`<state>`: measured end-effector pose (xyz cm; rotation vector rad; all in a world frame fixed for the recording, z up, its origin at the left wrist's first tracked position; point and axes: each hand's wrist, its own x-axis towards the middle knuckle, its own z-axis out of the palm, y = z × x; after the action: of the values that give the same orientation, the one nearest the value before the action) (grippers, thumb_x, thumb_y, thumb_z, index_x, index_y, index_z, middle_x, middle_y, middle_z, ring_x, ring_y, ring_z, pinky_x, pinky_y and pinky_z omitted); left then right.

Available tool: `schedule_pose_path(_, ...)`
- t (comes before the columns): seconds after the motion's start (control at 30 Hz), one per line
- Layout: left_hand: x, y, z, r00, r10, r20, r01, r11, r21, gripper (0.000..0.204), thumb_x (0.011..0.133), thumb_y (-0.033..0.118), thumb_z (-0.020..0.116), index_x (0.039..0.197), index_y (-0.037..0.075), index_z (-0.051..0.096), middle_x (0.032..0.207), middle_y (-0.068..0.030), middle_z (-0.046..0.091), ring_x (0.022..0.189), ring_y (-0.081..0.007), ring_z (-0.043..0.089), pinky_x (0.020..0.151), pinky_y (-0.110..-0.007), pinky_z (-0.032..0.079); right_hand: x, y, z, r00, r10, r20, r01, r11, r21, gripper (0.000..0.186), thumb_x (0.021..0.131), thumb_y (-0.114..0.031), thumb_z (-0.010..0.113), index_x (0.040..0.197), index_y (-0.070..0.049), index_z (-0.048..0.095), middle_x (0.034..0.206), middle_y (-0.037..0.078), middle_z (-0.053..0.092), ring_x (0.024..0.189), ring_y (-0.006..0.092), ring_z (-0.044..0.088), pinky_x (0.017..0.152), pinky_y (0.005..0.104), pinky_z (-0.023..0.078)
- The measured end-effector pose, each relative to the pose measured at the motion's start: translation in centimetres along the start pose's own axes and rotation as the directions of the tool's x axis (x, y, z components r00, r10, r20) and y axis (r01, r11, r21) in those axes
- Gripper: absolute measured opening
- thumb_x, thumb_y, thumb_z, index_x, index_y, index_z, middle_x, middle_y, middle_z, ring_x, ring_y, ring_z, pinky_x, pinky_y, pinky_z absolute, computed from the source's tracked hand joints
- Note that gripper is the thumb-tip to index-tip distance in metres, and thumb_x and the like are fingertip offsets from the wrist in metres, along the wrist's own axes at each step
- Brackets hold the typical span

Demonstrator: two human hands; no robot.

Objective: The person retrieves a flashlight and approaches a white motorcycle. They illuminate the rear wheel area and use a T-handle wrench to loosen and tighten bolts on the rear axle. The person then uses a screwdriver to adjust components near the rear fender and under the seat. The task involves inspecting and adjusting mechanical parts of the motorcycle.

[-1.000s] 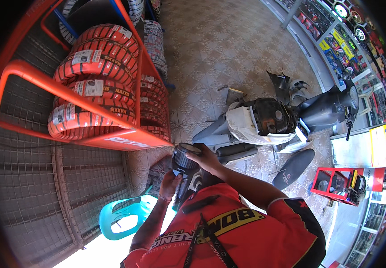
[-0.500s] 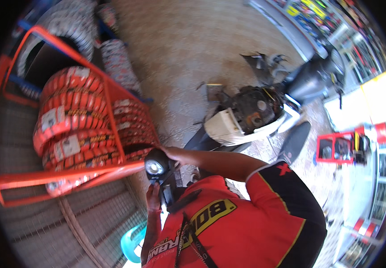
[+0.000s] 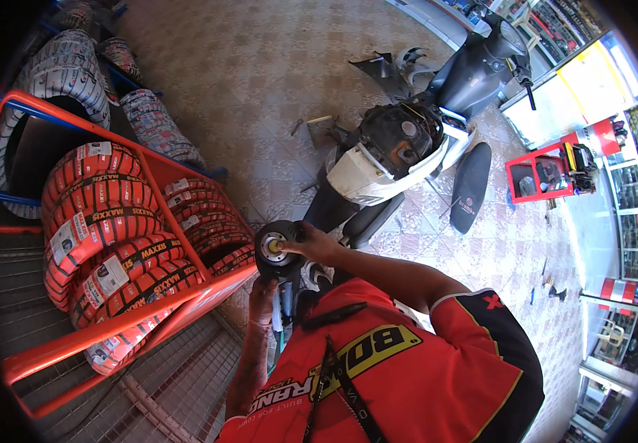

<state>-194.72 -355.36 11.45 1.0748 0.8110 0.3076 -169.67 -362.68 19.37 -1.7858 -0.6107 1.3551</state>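
A round black part (image 3: pixel 264 263) with a silver ring and a small yellowish piece (image 3: pixel 273 246) at its centre is held up in front of my chest. My left hand (image 3: pixel 263 294) grips its lower edge from below, with the fingers partly hidden behind it. My right hand (image 3: pixel 314 246) is closed at its other side, the thumb and fingertips on the yellowish centre piece. What kind of part it is I cannot make out. Beyond my hands is a partly stripped scooter (image 3: pixel 378 170) with white side panels and its seat off.
On the left an orange metal rack (image 3: pixel 219 284) holds several red-wrapped tyres (image 3: pixel 123 199). White-wrapped tyres (image 3: pixel 160 125) lie behind it. A black scooter seat (image 3: pixel 471 188) and a red tool trolley (image 3: pixel 536 176) are at the right. Loose dark panels (image 3: pixel 381 75) lie on the tiled floor.
My right hand has moved from the side of the round part onto its centre, where the yellowish piece now shows. My left hand still supports it from below. The view has shifted.
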Motion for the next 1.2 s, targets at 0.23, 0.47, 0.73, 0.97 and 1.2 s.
schedule_pose_path(0.23, -1.5, -2.0, -1.2, 0.998, -0.026, 0.060, 0.023, 0.999, 0.044, 0.041, 0.097, 0.034, 0.061, 0.123, 0.003, 0.058, 0.109, -0.0005, 0.061, 0.094, -0.0097, 0.055, 0.084, -0.029, 0.046, -1.9, 2.3, 1.8, 0.979, -0.196, -0.050, 0.186, 0.968, -0.169, 0.111, 0.066, -0.056, 0.086, 0.141, 0.006, 0.034, 0.126, 0.029, 0.057, 0.117, 0.0345, 0.060, 0.099, 0.0401, 0.049)
schedule_pose_path(0.47, -2.4, -2.6, -1.4, 0.994, 0.011, 0.105, -0.011, 1.000, 0.002, 0.039, 0.099, 0.031, 0.058, 0.125, 0.002, 0.057, 0.110, -0.0008, 0.062, 0.095, -0.0100, 0.058, 0.084, -0.029, 0.048, -2.0, 5.0, 3.7, 0.986, -0.155, -0.062, 0.147, 0.983, -0.113, 0.111, 0.072, -0.058, 0.081, 0.144, 0.006, 0.027, 0.126, 0.028, 0.058, 0.120, 0.0357, 0.058, 0.101, 0.0402, 0.047)
schedule_pose_path(0.73, -3.7, -3.0, -0.8, 0.988, -0.151, 0.036, 0.154, 0.983, -0.097, 0.033, 0.101, 0.027, 0.054, 0.124, 0.003, 0.058, 0.112, -0.0042, 0.063, 0.097, -0.0144, 0.061, 0.086, -0.032, 0.050, -2.3, 5.6, 2.6, 0.995, -0.099, -0.007, 0.100, 0.993, 0.062, 0.107, 0.077, -0.054, 0.079, 0.147, 0.005, 0.024, 0.134, 0.024, 0.054, 0.121, 0.0335, 0.057, 0.096, 0.0410, 0.051)
schedule_pose_path(0.97, -4.5, -3.1, 5.8, 0.966, -0.255, 0.047, 0.259, 0.940, -0.221, 0.032, 0.099, 0.029, 0.057, 0.118, 0.004, 0.060, 0.103, -0.0050, 0.066, 0.091, -0.0158, 0.064, 0.079, -0.034, 0.054, -6.9, 7.4, -2.5, 0.995, -0.067, 0.070, 0.056, 0.987, 0.151, 0.091, 0.075, -0.050, 0.082, 0.138, 0.003, 0.042, 0.123, 0.022, 0.061, 0.110, 0.0317, 0.063, 0.085, 0.0391, 0.055)
schedule_pose_path(1.2, -4.6, -6.2, 17.9, 0.978, -0.194, 0.081, 0.182, 0.974, 0.134, 0.036, 0.094, 0.034, 0.066, 0.113, 0.004, 0.062, 0.097, -0.0049, 0.067, 0.085, -0.0159, 0.066, 0.073, -0.032, 0.056, -15.9, 18.3, -13.8, 0.882, 0.217, 0.419, -0.182, 0.976, -0.123, 0.063, 0.080, -0.056, 0.073, 0.111, -0.002, 0.069, 0.095, 0.013, 0.071, 0.091, 0.0273, 0.069, 0.076, 0.0398, 0.056)
